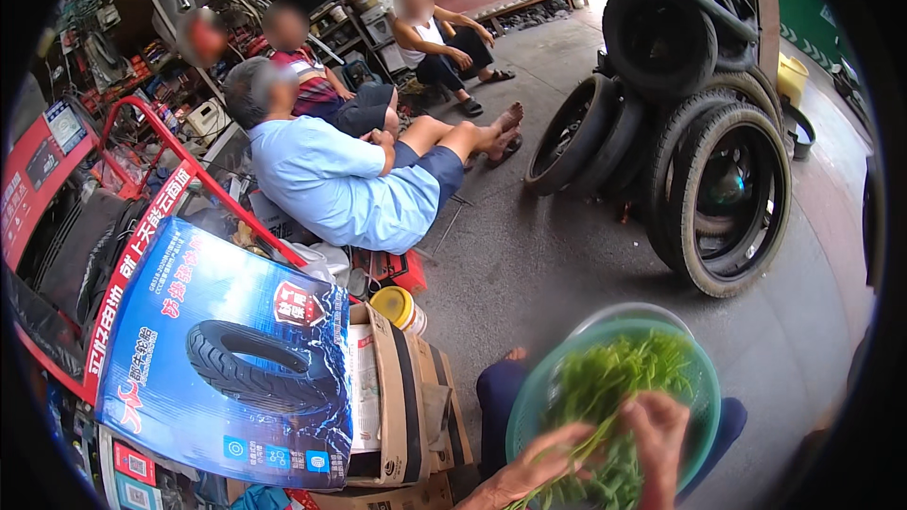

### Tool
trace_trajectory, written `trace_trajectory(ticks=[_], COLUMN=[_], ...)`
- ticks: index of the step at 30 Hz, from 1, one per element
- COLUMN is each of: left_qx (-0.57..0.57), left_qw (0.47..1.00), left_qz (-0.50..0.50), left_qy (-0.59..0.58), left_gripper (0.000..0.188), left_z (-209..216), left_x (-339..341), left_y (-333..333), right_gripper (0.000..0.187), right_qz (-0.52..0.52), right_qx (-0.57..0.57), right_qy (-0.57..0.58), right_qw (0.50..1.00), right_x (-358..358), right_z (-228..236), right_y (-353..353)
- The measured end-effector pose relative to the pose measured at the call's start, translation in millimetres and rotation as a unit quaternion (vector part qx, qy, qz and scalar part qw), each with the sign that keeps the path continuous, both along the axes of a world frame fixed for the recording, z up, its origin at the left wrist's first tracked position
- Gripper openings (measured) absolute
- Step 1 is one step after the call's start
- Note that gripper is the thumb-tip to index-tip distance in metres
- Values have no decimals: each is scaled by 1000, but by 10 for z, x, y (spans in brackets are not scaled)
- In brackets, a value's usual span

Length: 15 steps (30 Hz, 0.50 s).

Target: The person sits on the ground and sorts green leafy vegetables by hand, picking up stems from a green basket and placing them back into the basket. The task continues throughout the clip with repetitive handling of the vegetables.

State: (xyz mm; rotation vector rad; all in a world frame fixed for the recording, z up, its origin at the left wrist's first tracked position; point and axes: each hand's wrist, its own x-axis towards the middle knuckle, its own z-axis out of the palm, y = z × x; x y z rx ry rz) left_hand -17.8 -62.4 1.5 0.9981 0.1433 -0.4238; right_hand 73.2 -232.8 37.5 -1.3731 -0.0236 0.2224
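A green plastic basket (521,413) full of leafy green vegetables (619,370) sits at my lap, with a pale round rim (652,311) showing behind it. My left hand (540,461) is closed around a bunch of thin green stems over the near left side of the basket. Just to the right, my right hand (658,427) is raised with fingers bent in a pinch at the stems; its fingertips are slightly blurred. More broad leaves (614,484) lie below and between both hands.
Stacked tyres (732,198) stand ahead to the right. At left are a blue tyre-printed box (227,359), opened cardboard cartons (406,406) and a yellow-lidded bucket (397,307). A person in a light blue shirt (321,175) and two others sit beyond, near crowded shelves.
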Motion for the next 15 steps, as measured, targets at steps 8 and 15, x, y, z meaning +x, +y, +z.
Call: trace_trajectory(ticks=[8,15], left_qx=[90,147], left_qw=[995,987], left_qz=[33,66], left_qy=[-19,23], left_gripper=[58,27], left_z=[-103,-48], left_x=[91,150], left_y=[-82,-112], right_gripper=[18,22], right_qz=[96,132], right_qx=[-77,-156], right_qy=[45,-56], right_qw=[991,977], right_x=[-94,-112], right_z=[125,-81], right_y=[-94,-267])
